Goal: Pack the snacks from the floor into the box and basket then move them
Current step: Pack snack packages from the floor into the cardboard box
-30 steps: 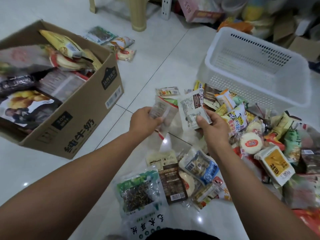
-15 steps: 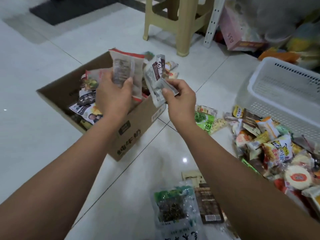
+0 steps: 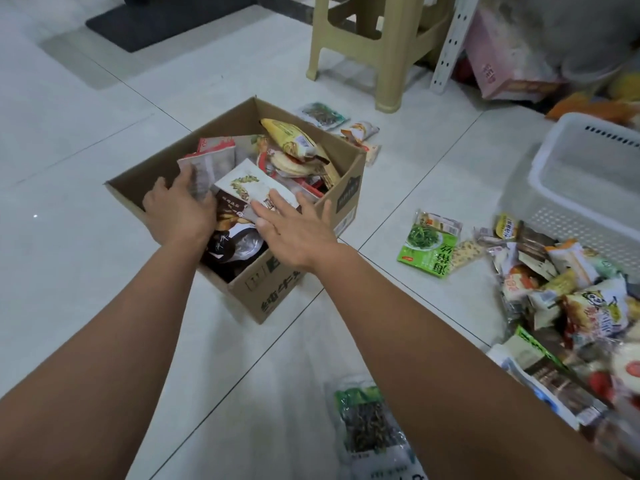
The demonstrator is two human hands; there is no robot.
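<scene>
Head view, frame centre: left hand (image 3: pixel 180 211) grips a grey packet (image 3: pixel 207 168) inside the box (image 3: pixel 277 289); right hand (image 3: pixel 298 226) lies flat, fingers straight, on a white packet (image 3: pixel 249 185). Snacks (image 3: pixel 571 306) lower right look light, slippery, crushable; pinch sealed edges.

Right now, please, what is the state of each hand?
Left hand: grips the grey translucent red-topped plastic packet.
Right hand: open, straight fingers on the white printed packet.

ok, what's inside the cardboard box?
The cardboard box holds snack packets: a yellow packet on top at the back, a white packet under the right hand, a clear packet held by the left hand. Lower layers and the box bottom are covered.
</scene>
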